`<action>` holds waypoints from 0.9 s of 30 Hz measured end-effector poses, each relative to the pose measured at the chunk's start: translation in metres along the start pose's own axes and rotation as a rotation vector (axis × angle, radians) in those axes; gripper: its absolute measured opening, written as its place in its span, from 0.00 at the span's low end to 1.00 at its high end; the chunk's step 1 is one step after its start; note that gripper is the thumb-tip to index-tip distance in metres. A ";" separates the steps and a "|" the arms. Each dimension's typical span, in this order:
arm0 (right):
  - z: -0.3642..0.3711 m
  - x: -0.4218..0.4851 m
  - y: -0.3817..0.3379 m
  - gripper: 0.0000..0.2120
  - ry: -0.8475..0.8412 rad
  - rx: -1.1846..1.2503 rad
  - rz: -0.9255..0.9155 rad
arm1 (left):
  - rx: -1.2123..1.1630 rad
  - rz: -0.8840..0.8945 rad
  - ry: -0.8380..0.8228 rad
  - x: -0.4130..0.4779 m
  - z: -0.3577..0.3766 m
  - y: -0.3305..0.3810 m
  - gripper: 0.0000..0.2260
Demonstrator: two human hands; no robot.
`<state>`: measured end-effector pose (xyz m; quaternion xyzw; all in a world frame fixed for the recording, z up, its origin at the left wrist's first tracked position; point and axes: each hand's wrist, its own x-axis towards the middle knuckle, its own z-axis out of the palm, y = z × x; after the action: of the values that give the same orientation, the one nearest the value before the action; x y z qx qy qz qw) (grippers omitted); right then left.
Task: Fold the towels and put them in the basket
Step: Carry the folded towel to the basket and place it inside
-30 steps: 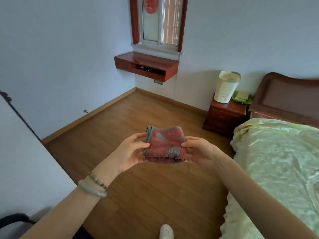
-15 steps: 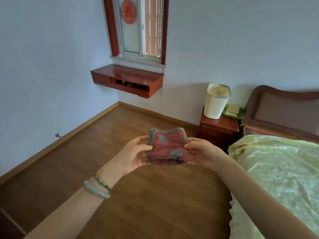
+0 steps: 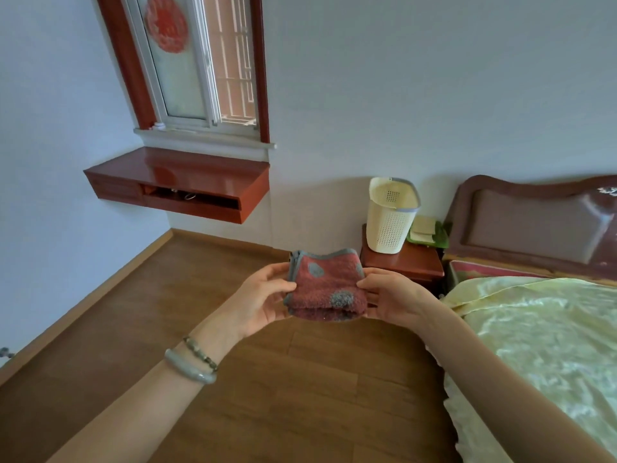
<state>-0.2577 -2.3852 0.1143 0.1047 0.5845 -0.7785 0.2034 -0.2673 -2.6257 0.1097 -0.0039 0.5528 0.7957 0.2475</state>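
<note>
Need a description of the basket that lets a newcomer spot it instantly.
Find the bed along the right side, then the small red-brown nightstand just left of its headboard. The basket stands upright on that nightstand. It is tall, cream and perforated with a grey rim, unlike the flat green item beside it.

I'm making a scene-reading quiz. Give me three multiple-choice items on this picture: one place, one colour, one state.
1. Where does the basket stand? A) on a chair B) on the nightstand C) on a stool
2. What colour is the towel mainly? A) red with grey spots B) white C) green
3. How is the towel? A) spread open B) folded, held in the air C) lying in the basket

Answers:
1. B, its base rests on that wooden top.
2. A, it shows red pile with grey spots and edging.
3. B, the left hand and right hand pinch its sides above the floor.
</note>
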 end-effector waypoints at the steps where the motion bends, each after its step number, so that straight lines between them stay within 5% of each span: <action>1: -0.002 0.015 -0.010 0.11 0.014 0.008 -0.006 | 0.001 -0.003 -0.018 0.019 -0.004 0.010 0.18; 27: -0.132 0.402 -0.223 0.09 0.205 0.123 -0.035 | 0.028 -0.113 -0.190 0.508 -0.047 0.161 0.18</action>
<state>-0.7252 -2.2853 0.1077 0.1856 0.5552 -0.8015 0.1220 -0.7893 -2.5119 0.0909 0.0435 0.5367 0.7695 0.3433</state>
